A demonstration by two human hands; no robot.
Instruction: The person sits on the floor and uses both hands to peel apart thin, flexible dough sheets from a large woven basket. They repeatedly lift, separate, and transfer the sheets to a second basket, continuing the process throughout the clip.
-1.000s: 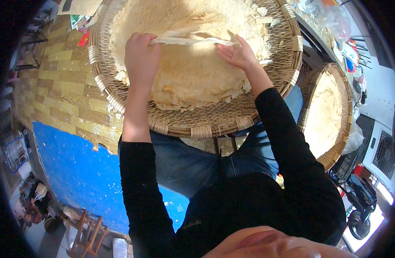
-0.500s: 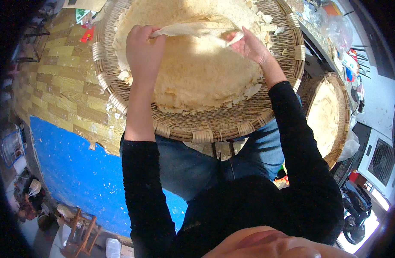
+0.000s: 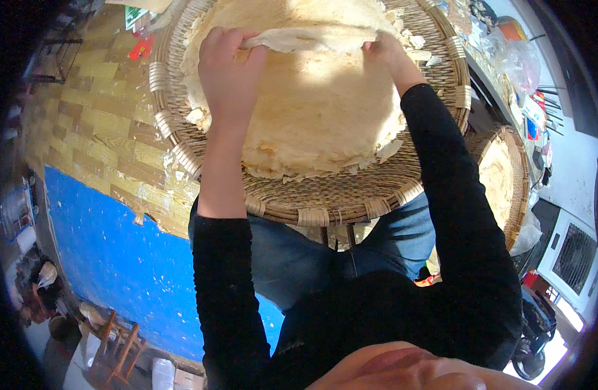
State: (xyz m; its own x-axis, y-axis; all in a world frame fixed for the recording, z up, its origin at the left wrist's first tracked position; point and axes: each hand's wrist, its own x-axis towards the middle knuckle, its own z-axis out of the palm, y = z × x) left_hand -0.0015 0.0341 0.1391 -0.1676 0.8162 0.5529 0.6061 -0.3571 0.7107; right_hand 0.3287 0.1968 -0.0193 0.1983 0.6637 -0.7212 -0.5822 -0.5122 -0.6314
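Observation:
A round stack of thin, pale flatbread sheets (image 3: 318,117) with ragged, flaky edges lies in a wide woven wicker basket tray (image 3: 331,188) before me. Across the far part of the stack runs a raised, folded strip of a flatbread sheet (image 3: 315,39). My left hand (image 3: 230,71) is closed on the strip's left end, thumb and fingers pinching it. At its right end my right hand (image 3: 388,57) grips the strip too, its fingertips partly hidden behind the hand.
A second wicker tray (image 3: 518,188) holding pale sheets stands at the right, beyond my right arm. Behind it is a cluttered surface with clear plastic bags (image 3: 517,62). The floor has wood-patterned covering (image 3: 97,130) and a blue panel (image 3: 130,260). A small wooden stool (image 3: 120,348) stands lower left.
My right hand has turned from fingers partly spread to closed on the sheet's right end. The strip between my hands now lies straighter and flatter. The whole view has shifted slightly.

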